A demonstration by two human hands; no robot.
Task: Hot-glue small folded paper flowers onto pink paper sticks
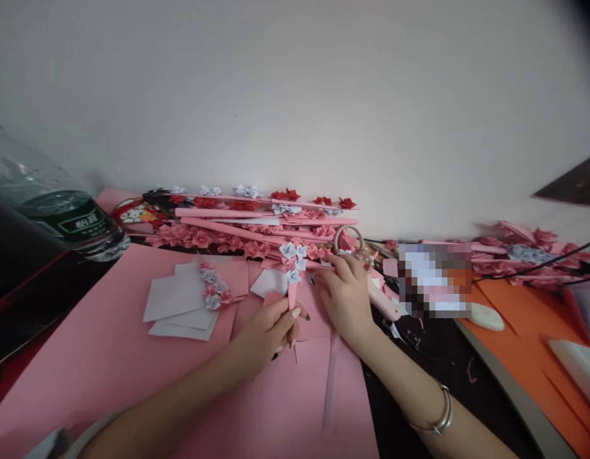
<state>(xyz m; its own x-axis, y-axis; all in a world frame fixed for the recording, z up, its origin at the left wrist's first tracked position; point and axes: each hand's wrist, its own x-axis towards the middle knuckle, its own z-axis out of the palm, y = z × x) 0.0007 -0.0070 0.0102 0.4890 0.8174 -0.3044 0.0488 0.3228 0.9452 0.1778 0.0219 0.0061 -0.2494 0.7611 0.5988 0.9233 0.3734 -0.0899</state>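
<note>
My left hand point(278, 325) pinches a pink paper stem point(292, 296) upright between thumb and fingers. Folded white paper flowers point(294, 258) cluster along its upper end. My right hand point(345, 296) reaches over the pile just right of those flowers, with its fingers bent and slightly apart. Nothing shows in its grasp, though its fingertips are partly hidden. A roll of tape point(348, 238) stands just beyond the right fingers. To the left lies a finished spray of pink and white paper flowers point(213, 284) beside white paper sheets point(180, 303).
A large pink sheet point(180, 376) covers the desk under my arms. Pink stems with red, white and pink flowers point(237, 239) are heaped along the wall. A water bottle point(60, 204) stands at left. Orange paper point(496, 306) and a white mouse point(486, 316) lie right.
</note>
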